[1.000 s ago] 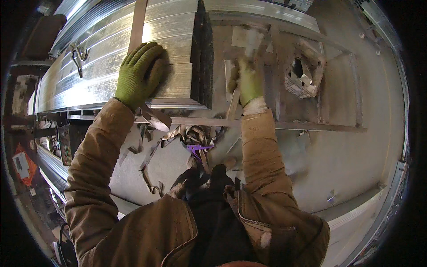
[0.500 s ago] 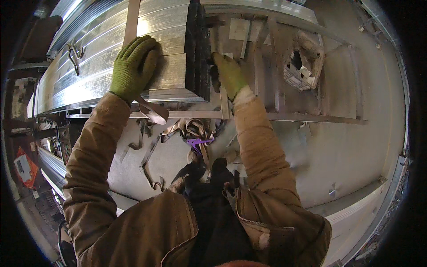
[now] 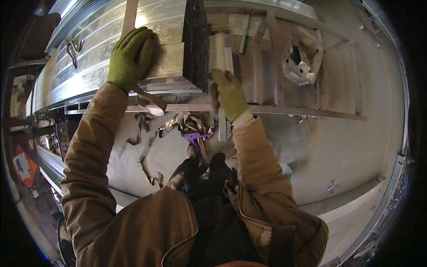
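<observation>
Silver flat-topped stack of long metal lengths (image 3: 167,58) under our green-gloved left hand (image 3: 128,58), a pale narrow strip (image 3: 222,127) in our green-gloved right hand (image 3: 231,95).
From the head view, our left hand lies open, palm down, over the flat tan strap (image 3: 130,18); our right hand, slightly blurred, grips the strip just right of the stack, above the long brownish rail (image 3: 307,111). A careless swing could knock the strip against the rail, and a loose grip could drop it near the purple plastic piece (image 3: 192,137). Against half a second ago, our right hand sits nearer us, and the strip's near end, then about level with the rail, now reaches past it.
</observation>
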A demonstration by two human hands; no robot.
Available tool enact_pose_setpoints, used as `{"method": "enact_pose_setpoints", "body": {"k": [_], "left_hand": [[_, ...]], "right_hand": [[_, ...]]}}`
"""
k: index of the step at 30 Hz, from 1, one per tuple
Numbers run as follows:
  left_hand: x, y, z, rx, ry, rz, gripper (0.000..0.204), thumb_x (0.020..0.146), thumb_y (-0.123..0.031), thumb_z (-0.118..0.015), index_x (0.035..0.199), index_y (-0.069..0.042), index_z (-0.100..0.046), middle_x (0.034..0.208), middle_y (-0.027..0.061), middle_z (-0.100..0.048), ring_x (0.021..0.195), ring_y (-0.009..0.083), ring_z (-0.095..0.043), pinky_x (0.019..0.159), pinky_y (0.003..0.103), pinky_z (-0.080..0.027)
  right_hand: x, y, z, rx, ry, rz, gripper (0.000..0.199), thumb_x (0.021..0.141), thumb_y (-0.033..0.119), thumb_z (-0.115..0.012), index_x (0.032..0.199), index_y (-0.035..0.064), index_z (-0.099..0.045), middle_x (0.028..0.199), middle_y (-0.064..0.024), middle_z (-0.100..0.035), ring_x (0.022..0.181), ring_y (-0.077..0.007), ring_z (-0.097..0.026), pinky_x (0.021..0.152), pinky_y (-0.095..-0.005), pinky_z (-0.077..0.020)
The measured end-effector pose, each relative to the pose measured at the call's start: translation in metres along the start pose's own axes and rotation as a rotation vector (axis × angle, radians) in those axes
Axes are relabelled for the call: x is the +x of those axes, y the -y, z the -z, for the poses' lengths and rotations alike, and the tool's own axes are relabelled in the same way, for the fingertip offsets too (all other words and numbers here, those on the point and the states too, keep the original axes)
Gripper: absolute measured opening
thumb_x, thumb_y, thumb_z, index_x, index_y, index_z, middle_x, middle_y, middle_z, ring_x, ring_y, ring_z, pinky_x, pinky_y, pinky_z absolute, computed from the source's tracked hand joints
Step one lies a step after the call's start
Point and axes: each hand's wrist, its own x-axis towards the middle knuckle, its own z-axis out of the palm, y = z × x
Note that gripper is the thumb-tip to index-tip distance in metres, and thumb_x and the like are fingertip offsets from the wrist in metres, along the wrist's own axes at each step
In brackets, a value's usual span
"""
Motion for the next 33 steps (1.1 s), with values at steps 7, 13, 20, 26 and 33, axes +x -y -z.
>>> {"method": "enact_pose_setpoints", "body": {"k": [7,13,20,26,33], "left_hand": [[-0.009,0.012,-0.005,0.079,-0.021,-0.077,0.022,0.089,-0.007,-0.079,0.108,-0.004,-0.069,0.109,0.0163,-0.071,0.105,0.0386,-0.072,0.088,0.046,-0.061],[-0.016,0.012,-0.010,-0.236,-0.013,0.225,0.026,0.105,-0.025,-0.064,0.118,-0.005,-0.073,0.116,0.0171,-0.075,0.109,0.0395,-0.072,0.094,0.045,-0.057],[-0.009,-0.007,0.004,0.025,0.048,-0.049,0.034,0.100,-0.026,-0.072,0.128,-0.008,-0.072,0.120,0.0174,-0.075,0.112,0.0378,-0.072,0.096,0.042,-0.057],[-0.018,-0.005,0.002,-0.199,0.031,0.373,0.041,0.107,-0.039,-0.057,0.097,-0.002,-0.070,0.092,0.0172,-0.070,0.086,0.0381,-0.068,0.079,0.045,-0.054],[-0.116,-0.062,-0.009,-0.293,-0.077,-0.036,0.054,0.091,-0.032,-0.076,0.139,-0.009,-0.064,0.137,0.0194,-0.067,0.128,0.0429,-0.061,0.108,0.047,-0.050]], "right_hand": [[-0.059,0.022,-0.019,0.276,0.008,-0.448,0.039,0.104,0.043,-0.058,0.099,0.0054,-0.064,0.061,-0.0033,-0.055,0.040,-0.0173,-0.049,0.041,-0.0315,-0.0373],[-0.094,0.004,-0.015,0.240,0.128,-0.501,0.029,0.111,0.033,-0.050,0.104,0.0073,-0.061,0.063,-0.0028,-0.055,0.044,-0.0148,-0.051,0.043,-0.0305,-0.0401],[-0.191,-0.092,0.047,0.038,0.184,-0.565,0.032,0.105,0.037,-0.064,0.105,0.0047,-0.062,0.074,-0.0021,-0.060,0.064,-0.0109,-0.056,0.058,-0.0304,-0.0463],[-0.317,-0.187,0.077,-0.481,0.554,-0.912,0.043,0.097,0.043,-0.068,0.112,0.0023,-0.066,0.080,-0.0082,-0.068,0.074,-0.0212,-0.067,0.069,-0.0391,-0.0535],[-0.372,-0.269,0.027,-0.715,0.620,-0.987,0.037,0.089,0.035,-0.068,0.107,0.0026,-0.069,0.094,-0.0178,-0.076,0.088,-0.0337,-0.074,0.080,-0.0451,-0.0571]]}}
